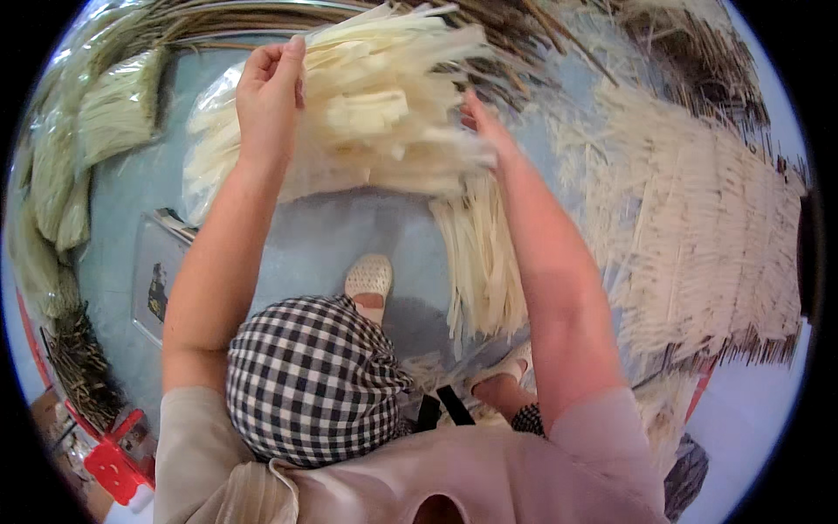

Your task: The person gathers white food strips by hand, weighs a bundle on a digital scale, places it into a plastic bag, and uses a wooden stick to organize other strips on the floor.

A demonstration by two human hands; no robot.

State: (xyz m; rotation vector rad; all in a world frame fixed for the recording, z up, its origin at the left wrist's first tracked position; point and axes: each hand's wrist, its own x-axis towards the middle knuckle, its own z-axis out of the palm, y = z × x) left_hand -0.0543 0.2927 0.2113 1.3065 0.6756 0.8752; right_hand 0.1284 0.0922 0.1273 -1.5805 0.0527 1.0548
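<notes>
A thick bundle of pale cream flat strips fans out in front of me at the far middle, its right ends smeared by motion. My left hand is closed at the bundle's upper left, thumb and fingers pinched on some of the strips. At the right ends is my right hand, blurred and partly behind the strips, so its grip cannot be made out. Clear plastic wrap lies around the bundle's left side. Below my right hand, a smaller bunch of strips lies on the blue-grey floor.
On the right lies a large pile of pale strips. Long brown stems lie at the back. Plastic-wrapped bundles line the left, above dark stems and a red plastic stool. A clear flat case sits by my left forearm.
</notes>
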